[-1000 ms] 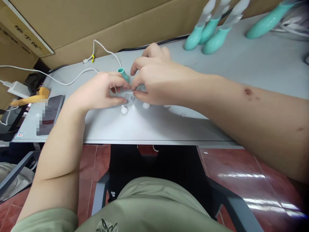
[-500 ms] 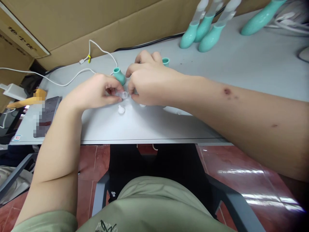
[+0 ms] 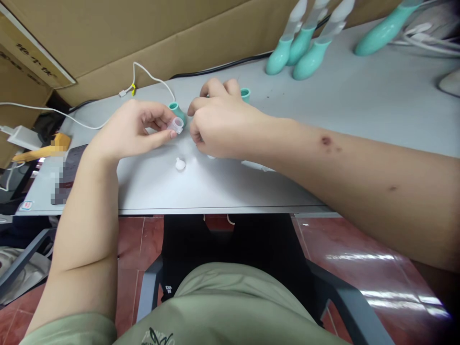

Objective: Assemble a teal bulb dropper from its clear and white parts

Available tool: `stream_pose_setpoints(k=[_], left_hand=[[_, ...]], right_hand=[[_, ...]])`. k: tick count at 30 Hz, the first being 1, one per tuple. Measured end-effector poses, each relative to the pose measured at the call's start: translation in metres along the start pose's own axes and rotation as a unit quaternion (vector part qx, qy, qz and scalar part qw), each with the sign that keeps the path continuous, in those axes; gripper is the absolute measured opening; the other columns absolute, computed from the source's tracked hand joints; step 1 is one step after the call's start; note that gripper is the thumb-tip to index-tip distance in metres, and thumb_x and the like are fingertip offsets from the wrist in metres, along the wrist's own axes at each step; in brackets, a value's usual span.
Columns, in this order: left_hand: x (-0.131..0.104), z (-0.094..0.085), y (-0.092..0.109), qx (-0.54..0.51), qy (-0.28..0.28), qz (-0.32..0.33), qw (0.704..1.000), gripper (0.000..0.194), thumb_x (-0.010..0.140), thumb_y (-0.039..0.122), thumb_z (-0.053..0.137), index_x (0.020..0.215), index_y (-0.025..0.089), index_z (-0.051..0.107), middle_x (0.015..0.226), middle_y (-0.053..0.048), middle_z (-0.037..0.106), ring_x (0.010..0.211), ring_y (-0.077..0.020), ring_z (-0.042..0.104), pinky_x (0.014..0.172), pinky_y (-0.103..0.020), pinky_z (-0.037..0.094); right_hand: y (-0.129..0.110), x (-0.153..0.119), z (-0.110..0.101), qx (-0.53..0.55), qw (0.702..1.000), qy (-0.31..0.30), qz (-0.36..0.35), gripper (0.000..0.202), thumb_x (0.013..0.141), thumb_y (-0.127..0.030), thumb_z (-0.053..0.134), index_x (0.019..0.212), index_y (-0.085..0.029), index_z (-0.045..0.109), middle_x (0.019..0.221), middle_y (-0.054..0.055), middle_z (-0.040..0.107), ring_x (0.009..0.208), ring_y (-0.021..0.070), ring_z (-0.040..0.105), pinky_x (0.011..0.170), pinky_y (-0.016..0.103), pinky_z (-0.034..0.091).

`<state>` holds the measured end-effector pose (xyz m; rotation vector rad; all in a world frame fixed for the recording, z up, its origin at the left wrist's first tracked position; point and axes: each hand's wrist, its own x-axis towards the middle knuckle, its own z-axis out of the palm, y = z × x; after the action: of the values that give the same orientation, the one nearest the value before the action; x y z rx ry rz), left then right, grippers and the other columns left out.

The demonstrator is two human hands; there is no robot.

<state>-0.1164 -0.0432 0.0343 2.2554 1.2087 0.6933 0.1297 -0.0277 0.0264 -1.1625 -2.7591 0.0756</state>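
Note:
My left hand [image 3: 132,129] pinches a small clear plastic tube piece [image 3: 176,125] between thumb and fingers, lifted a little above the grey table [image 3: 223,187]. My right hand [image 3: 221,122] hovers just to its right with fingers curled; whether it holds anything is hidden. A teal bulb [image 3: 177,110] stands behind the clear piece, and a second teal bulb [image 3: 245,94] peeks out past my right fingers. A small white cap [image 3: 180,165] lies on the table below my hands.
Several teal bulb devices with clear tips [image 3: 300,45] stand at the back right. A white cable [image 3: 143,76] and charger [image 3: 22,136] lie at the left, beside a phone [image 3: 68,175]. Cardboard boxes [image 3: 143,33] line the far edge.
My left hand lifted the clear piece up and away from my right hand. The hands, joined before, are now slightly apart.

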Motion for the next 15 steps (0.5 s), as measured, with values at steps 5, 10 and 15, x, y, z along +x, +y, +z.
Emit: stream_pose_setpoints(k=[5, 10, 15], left_hand=[[0.005, 0.004, -0.004, -0.044, 0.08, 0.029, 0.995, 0.057, 0.092, 0.081, 0.101, 0.108, 0.028, 0.088, 0.105, -0.008, 0.09, 0.092, -0.0266, 0.082, 0.092, -0.049, 0.074], [0.011, 0.012, -0.011, -0.092, 0.159, 0.049, 0.982, 0.06, 0.092, 0.084, 0.1, 0.11, 0.029, 0.084, 0.108, -0.008, 0.088, 0.097, -0.0302, 0.084, 0.098, -0.054, 0.074], [0.009, 0.022, 0.003, -0.088, 0.122, -0.02, 0.988, 0.057, 0.104, 0.082, 0.085, 0.129, 0.031, 0.08, 0.123, -0.005, 0.09, 0.11, -0.0298, 0.084, 0.111, -0.057, 0.072]], right_hand=[[0.005, -0.01, -0.012, 0.1, 0.994, 0.046, 0.01, 0.015, 0.09, -0.017, 0.075, 0.083, -0.027, 0.083, 0.143, 0.007, 0.085, 0.162, 0.0489, 0.054, 0.14, 0.075, 0.045], [0.036, -0.015, -0.012, 0.267, 0.947, 0.176, -0.035, 0.015, 0.097, -0.02, 0.079, 0.098, -0.03, 0.09, 0.121, 0.004, 0.089, 0.134, 0.0328, 0.076, 0.132, 0.054, 0.055], [0.053, -0.01, -0.001, 0.433, 0.861, 0.258, -0.071, 0.015, 0.094, -0.014, 0.083, 0.09, -0.027, 0.09, 0.102, -0.002, 0.089, 0.101, 0.0155, 0.081, 0.103, 0.031, 0.065]])
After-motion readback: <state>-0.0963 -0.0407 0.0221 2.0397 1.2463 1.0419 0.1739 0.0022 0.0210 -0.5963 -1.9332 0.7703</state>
